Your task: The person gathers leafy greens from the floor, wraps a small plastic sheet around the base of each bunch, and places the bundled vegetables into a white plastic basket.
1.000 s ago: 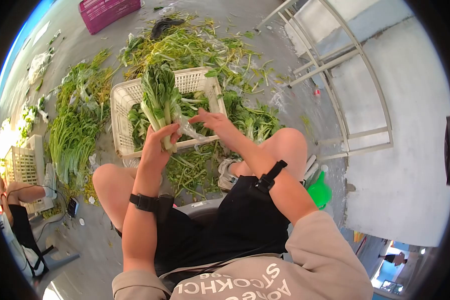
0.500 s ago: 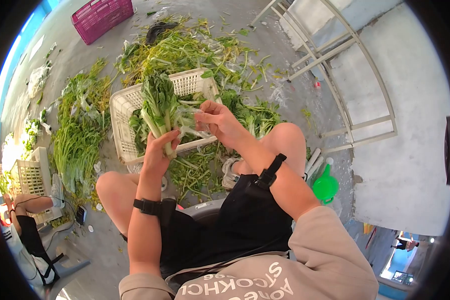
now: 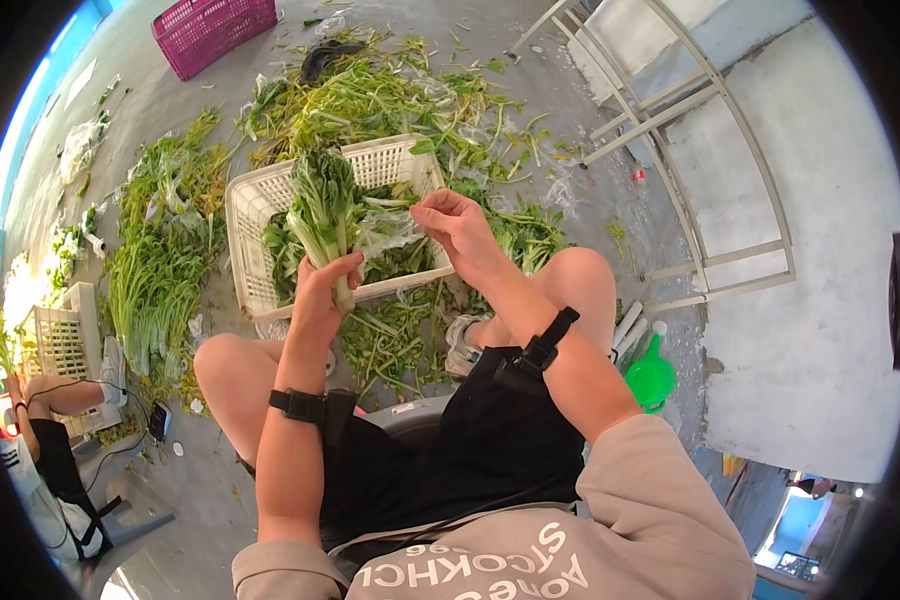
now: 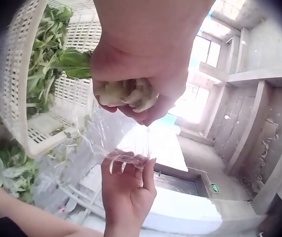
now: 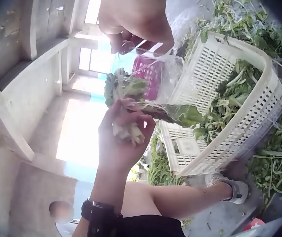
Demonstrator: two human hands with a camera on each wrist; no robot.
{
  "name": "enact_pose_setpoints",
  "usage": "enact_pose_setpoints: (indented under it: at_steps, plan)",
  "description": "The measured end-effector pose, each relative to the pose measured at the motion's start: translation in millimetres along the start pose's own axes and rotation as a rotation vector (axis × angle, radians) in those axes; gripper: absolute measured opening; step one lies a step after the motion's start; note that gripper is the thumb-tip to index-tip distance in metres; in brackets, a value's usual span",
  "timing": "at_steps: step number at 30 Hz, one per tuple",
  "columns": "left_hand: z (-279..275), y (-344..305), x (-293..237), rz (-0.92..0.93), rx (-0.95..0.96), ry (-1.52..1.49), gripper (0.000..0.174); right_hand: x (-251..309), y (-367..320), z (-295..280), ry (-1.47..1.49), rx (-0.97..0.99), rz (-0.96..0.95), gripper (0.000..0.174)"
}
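Observation:
My left hand grips a bunch of leafy greens round its pale stems, leaves pointing away from me, above a white plastic crate. In the left wrist view the cut stem ends poke out of the fist. To its right, my right hand pinches a thin clear plastic film, stretched between that hand and the bunch. The right wrist view has the film hanging from the curled fingers, close to the leaves. More greens lie inside the crate.
Trimmed leaves are scattered before my feet, with a large heap behind the crate and long greens to the left. A magenta crate stands at the back. Right are a metal frame and green plastic object. Another person sits left.
My right hand, fingers spread near the film a second ago, has closed on it and drawn it up and right, away from the bunch. The left hand keeps its hold.

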State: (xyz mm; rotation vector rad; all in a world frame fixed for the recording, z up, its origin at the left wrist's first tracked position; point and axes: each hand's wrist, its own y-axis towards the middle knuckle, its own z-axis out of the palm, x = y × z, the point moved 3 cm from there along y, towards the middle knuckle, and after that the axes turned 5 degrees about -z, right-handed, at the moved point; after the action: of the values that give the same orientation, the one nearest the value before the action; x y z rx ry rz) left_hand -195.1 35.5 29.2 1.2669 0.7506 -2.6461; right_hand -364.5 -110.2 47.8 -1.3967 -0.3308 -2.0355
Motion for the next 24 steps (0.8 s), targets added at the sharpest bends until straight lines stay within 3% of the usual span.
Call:
enact_pose_setpoints:
  at_steps: [5,10,14,17,24]
  plan:
    - [-3,2,-2,0.031,-0.062,0.091,0.025,6,-2,8,-0.065,0.003,-0.095,0.01]
    - [-4,0,-20,0.225,-0.194,0.157,0.023,14,-7,16,-0.135,0.048,-0.078,0.016]
    - [-10,1,-30,0.298,-0.178,0.074,0.019,21,-15,27,-0.216,0.074,-0.012,0.02]
    - [-1,-2,-28,0.291,-0.07,0.076,0.02,14,-14,32,-0.321,0.154,-0.112,0.025]
    - [21,-4,-8,0.111,0.076,0.286,0.028,2,-13,35,-0.318,0.233,-0.066,0.026]
